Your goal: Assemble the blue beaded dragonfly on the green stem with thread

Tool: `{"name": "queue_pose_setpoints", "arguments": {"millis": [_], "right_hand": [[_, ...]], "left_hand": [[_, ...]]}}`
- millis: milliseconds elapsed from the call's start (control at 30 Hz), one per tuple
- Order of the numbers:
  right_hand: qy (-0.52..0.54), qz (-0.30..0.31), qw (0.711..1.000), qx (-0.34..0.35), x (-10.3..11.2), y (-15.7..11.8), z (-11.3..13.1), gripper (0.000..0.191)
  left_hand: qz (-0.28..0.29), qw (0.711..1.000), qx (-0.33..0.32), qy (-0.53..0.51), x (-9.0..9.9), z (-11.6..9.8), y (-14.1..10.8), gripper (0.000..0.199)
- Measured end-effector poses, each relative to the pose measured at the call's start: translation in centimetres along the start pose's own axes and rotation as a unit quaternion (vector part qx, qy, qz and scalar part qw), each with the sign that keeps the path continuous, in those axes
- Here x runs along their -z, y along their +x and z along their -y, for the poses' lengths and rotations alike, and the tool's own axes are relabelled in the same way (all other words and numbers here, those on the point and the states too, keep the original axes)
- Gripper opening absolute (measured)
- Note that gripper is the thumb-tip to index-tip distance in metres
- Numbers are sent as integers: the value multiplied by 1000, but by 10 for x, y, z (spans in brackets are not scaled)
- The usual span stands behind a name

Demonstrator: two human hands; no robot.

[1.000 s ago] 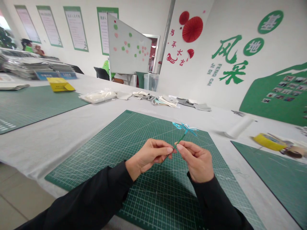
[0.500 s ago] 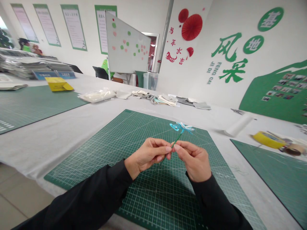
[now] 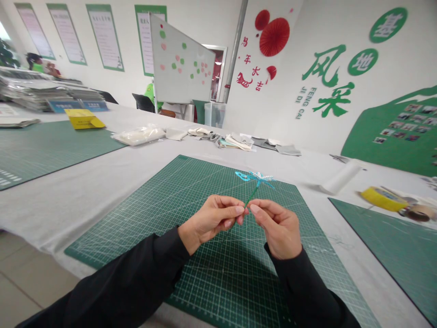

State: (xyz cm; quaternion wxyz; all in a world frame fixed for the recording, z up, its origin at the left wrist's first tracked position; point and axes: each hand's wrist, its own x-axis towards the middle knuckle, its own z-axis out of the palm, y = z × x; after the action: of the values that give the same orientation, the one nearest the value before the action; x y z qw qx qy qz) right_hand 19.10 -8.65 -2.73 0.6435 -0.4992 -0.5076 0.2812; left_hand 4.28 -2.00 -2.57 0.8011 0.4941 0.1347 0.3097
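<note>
A handmade artificial flower [image 3: 260,177] has blue petals with whitish, bead-like bits on top, and a blue looped piece sticks out at its left. Its thin green stem [image 3: 251,195] slants down into my fingers. My left hand [image 3: 213,218] pinches the lower stem between thumb and forefinger. Right beside it, my right hand [image 3: 278,228] is closed in a pinch at the stem; what lies between those fingertips is hidden. Both hands are held above a green cutting mat [image 3: 143,228] with a white grid.
More cutting mats lie left [image 3: 51,150] and right [image 3: 385,246]. Cloth scraps [image 3: 235,141] and a plastic-wrapped packet [image 3: 138,135] line the far edge. A yellow tape roll [image 3: 384,199] and a white roll [image 3: 341,178] are at right. A person [image 3: 36,64] sits far left.
The flower head has turned a little, and its blue looped piece has swung left. My right fingertips have shifted slightly right of the stem; my left hand stays nearly in place.
</note>
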Motion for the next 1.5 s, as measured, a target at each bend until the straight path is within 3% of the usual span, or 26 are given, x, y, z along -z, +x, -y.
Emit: {"name": "queue_pose_setpoints", "arguments": {"millis": [500,833,1267,1500], "right_hand": [[-56,-52,997,9,-3,-3,11,18],[-31,18,999,12,1,0,6,18],[19,12,1000,-14,-1,2,5,19],[-24,23,999,3,1,-1,5,20]], "left_hand": [[-7,999,8,37,-3,-1,0,18],[43,998,33,-15,1,-1,-1,16],[-25,999,13,19,-3,-4,-1,20],[-12,1000,3,2,-2,-3,0,17]]}}
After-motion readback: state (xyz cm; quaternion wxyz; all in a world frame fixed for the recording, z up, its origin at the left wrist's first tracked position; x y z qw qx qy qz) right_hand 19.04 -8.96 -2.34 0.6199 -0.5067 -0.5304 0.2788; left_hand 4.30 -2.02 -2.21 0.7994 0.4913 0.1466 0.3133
